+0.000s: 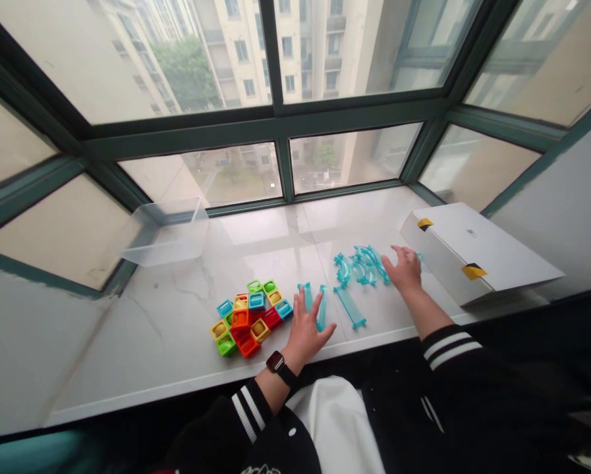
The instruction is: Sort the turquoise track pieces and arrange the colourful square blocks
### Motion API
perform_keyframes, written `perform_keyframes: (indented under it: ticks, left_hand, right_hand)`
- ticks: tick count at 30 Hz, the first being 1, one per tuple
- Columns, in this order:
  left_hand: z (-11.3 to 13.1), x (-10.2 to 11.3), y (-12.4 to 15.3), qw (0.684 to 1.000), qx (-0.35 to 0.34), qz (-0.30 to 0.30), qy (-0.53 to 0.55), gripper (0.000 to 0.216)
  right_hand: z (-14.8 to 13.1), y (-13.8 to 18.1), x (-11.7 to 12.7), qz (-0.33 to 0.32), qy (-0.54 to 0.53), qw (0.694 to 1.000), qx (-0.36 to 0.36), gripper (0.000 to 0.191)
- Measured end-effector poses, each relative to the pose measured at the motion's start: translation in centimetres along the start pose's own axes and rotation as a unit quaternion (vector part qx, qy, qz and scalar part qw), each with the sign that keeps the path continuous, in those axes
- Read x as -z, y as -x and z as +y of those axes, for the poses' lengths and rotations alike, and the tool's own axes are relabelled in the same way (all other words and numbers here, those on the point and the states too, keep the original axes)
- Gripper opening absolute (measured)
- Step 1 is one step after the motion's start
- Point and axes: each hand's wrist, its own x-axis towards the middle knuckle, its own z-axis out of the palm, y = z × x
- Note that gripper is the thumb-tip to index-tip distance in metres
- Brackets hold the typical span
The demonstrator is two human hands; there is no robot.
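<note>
My left hand (308,332) is over two straight translucent blue track pieces (323,304), its fingers spread; whether it touches them I cannot tell. Left of it lies a cluster of colourful toy blocks (250,317) in red, orange, yellow, green and blue. My right hand (404,266) has its fingers apart at the right side of a pile of curved translucent blue track pieces (359,265). A small blue bit shows just past its fingers. Between the hands, a longer straight blue piece (349,307) rests at a slant.
A clear plastic bin (171,240) stands at the back left of the white marble sill (141,355). At the right is a white box (478,250) with yellow-and-black tabs. Windows with dark green frames (285,164) border the sill at the back and sides.
</note>
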Motion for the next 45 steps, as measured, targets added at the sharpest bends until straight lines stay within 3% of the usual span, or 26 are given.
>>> perform_keyframes:
  ticks: [3, 8, 13, 19, 22, 27, 33, 39, 45]
  left_hand:
    - [0.9, -0.5, 0.2, 0.995, -0.054, -0.001, -0.081, 0.091]
    - [1.1, -1.8, 0.0, 0.989, -0.049, -0.037, -0.132, 0.080]
    - [0.2, -2.5, 0.0, 0.990, -0.034, -0.028, -0.132, 0.070]
    - [-0.2, -2.9, 0.1, 0.993, -0.035, 0.024, -0.112, 0.092]
    - [0.5, -2.8, 0.3, 0.991, -0.041, 0.025, -0.122, 0.092]
    - [1.5, -2.0, 0.5, 0.986, -0.066, 0.008, -0.151, 0.072]
    - [1.7, -1.3, 0.1, 0.981, -0.089, 0.010, -0.174, 0.024]
    - [1.3, -0.9, -0.4, 0.969, -0.150, 0.009, -0.195, 0.025]
    - [1.2, 0.8, -0.7, 0.968, -0.213, -0.002, -0.134, 0.019]
  right_hand:
    - [3.0, -2.7, -0.7, -0.068, 0.056, 0.994, -0.071, 0.071]
    - [2.6, -3.0, -3.8, -0.157, 0.087, 0.983, -0.034, 0.077]
    - [0.6, -1.8, -5.8, -0.154, 0.104, 0.982, 0.024, 0.075]
    - [-0.9, 1.5, -7.0, -0.137, 0.086, 0.983, 0.091, 0.070]
    - [-2.1, 3.7, -7.3, -0.140, 0.071, 0.980, 0.121, 0.069]
    - [-4.2, 6.8, -7.1, -0.165, 0.058, 0.972, 0.154, 0.073]
    - [-4.5, 8.7, -6.9, -0.180, 0.052, 0.966, 0.176, 0.074]
    - [-3.5, 9.1, -7.0, -0.182, 0.051, 0.963, 0.190, 0.070]
    - [-2.9, 8.7, -7.3, -0.177, 0.046, 0.962, 0.203, 0.069]
